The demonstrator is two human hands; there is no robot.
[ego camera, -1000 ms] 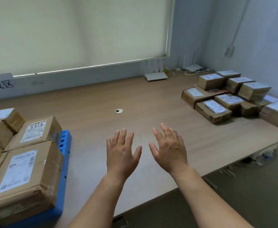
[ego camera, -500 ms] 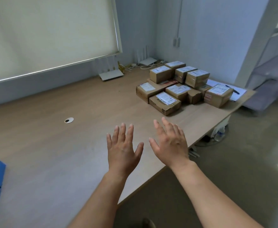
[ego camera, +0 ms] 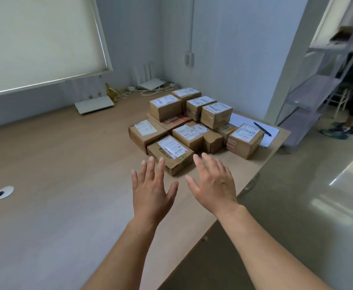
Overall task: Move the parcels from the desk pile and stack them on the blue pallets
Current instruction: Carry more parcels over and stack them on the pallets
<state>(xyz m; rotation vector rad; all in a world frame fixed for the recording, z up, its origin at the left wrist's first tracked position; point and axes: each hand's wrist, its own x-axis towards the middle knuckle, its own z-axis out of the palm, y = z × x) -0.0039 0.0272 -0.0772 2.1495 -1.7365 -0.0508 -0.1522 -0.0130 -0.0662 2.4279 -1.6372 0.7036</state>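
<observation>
Holding left hand (ego camera: 152,190) and right hand (ego camera: 213,185) open, empty and apart just short of the flat brown cardboard parcel (ego camera: 172,152) fronting the pile (ego camera: 194,120) on the pale wooden desk (ego camera: 66,164), apparently spacing them to flank it for lifting.

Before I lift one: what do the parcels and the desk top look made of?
Parcels: brown cardboard, matte, with creased edges and white paper labels. Desk top: likely wood-look laminate, smooth, slightly glossy; it shows an even pale grain and a soft window sheen. Solid wood cannot be ruled out.
</observation>
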